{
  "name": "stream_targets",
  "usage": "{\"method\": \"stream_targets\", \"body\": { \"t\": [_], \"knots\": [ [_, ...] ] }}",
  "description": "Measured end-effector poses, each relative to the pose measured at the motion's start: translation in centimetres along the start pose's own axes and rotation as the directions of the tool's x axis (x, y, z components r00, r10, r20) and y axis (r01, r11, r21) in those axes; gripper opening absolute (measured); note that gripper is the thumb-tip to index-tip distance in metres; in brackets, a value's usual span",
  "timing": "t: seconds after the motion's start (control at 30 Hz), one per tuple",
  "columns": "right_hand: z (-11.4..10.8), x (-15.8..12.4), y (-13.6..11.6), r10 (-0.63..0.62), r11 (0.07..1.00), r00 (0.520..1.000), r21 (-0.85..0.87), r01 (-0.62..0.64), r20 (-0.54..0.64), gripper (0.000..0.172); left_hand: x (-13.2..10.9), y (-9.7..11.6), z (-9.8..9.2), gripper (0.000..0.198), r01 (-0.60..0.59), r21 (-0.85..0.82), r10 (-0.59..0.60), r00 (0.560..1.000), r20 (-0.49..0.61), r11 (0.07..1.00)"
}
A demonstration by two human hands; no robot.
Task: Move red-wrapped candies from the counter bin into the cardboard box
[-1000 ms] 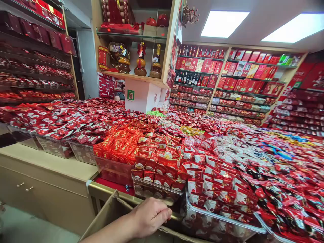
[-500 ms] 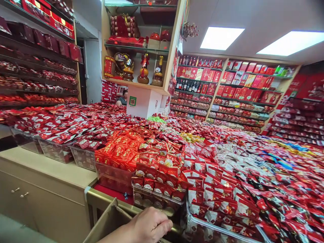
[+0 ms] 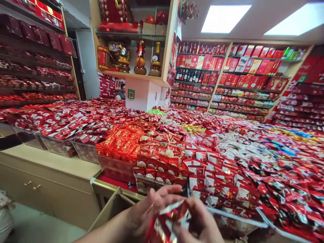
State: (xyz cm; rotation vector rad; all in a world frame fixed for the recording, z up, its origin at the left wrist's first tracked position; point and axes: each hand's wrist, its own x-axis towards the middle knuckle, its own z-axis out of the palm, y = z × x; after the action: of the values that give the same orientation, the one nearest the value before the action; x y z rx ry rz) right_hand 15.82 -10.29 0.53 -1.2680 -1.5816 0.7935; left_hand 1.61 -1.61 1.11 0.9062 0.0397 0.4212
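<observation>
Small red-and-white snack packets (image 3: 162, 227) sit between my hands at the bottom of the head view, slightly blurred. My right hand (image 3: 202, 221) grips them, its thumb pressed on the shiny wrappers. Beside and partly behind the packets is my left hand (image 3: 149, 209), palm towards them, with its fingers stretched out and apart. Whether the left palm bears any of their weight I cannot tell. Just beyond the hands stands a clear bin of durian-labelled packets (image 3: 158, 173). To its right, another bin is filled with red-and-white packets (image 3: 215, 184).
An open cardboard box (image 3: 111, 209) is below my left forearm. Bins of orange-red packets (image 3: 121, 145) and more sweets cover the wide display. A beige cabinet (image 3: 55, 182) stands at left. A shelf unit (image 3: 164, 47) with bottles rises mid-view. A person (image 3: 122, 91) is partly visible behind.
My left hand, closed at the box before, has opened and risen slightly. My right hand has come into view with the packets. The view has tilted down a little.
</observation>
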Motion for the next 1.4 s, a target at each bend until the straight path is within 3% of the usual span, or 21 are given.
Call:
{"method": "stream_targets", "body": {
  "t": [0.07,0.1,0.23,0.33,0.53,0.7,0.8,0.9,1.03,1.23,1.33,1.4],
  "knots": [
    [-0.2,0.3,0.0,0.093,0.97,0.972,0.241,-0.04,-0.214,0.023,0.1,-0.3,0.9,0.064,0.015,-0.044,-0.018,0.998,-0.056,0.999],
    [-0.1,0.4,0.0,0.151,0.937,0.954,0.344,-0.054,-0.26,0.026,0.2,-0.5,1.2,0.059,0.033,-0.035,-0.036,0.994,-0.104,0.999],
    [0.4,0.4,0.0,0.271,0.843,0.933,0.525,-0.112,-0.236,0.031,0.7,-1.1,1.4,0.028,0.068,-0.046,-0.08,0.946,-0.313,0.997],
    [0.1,0.1,0.0,0.275,0.883,0.929,0.447,-0.143,-0.246,0.027,1.0,-1.0,1.3,0.026,0.083,-0.066,-0.102,0.921,-0.375,0.994],
    [-1.1,-0.4,0.2,0.226,0.97,0.919,0.156,-0.184,-0.324,0.027,0.8,-0.7,1.0,0.032,0.16,-0.006,-0.152,0.927,-0.343,0.987],
    [-0.9,-0.8,0.4,0.375,0.896,0.896,0.34,-0.284,-0.24,0.034,0.7,-0.4,0.9,0.033,0.215,0.043,-0.197,0.946,-0.259,0.976],
    [-0.8,-0.7,0.5,0.394,0.874,0.897,0.383,-0.298,-0.201,0.036,0.7,-0.2,0.9,0.034,0.227,0.105,-0.196,0.949,-0.247,0.968],
    [-0.9,-0.7,0.6,0.31,0.932,0.907,0.278,-0.232,-0.283,0.03,0.7,0.0,0.5,0.033,0.225,0.225,-0.165,0.952,-0.256,0.948],
    [-0.9,-1.1,0.4,0.25,0.964,0.881,0.186,-0.189,-0.403,0.031,0.8,-0.1,-0.3,0.038,0.238,0.339,-0.149,0.952,-0.269,0.91],
    [-0.7,-1.2,-0.3,0.481,0.838,0.826,0.431,-0.335,-0.293,0.039,0.7,-0.6,-0.6,0.046,0.178,0.395,-0.024,0.931,-0.364,0.901],
    [-0.6,-1.0,-0.5,0.485,0.799,0.841,0.511,-0.315,-0.24,0.039,0.6,-0.5,-0.5,0.044,0.165,0.467,0.021,0.929,-0.368,0.869],
    [-0.6,-1.0,-0.6,0.479,0.801,0.836,0.522,-0.293,-0.267,0.038,0.6,-0.3,-0.4,0.042,0.157,0.55,0.055,0.935,-0.349,0.82]
  ]
}}
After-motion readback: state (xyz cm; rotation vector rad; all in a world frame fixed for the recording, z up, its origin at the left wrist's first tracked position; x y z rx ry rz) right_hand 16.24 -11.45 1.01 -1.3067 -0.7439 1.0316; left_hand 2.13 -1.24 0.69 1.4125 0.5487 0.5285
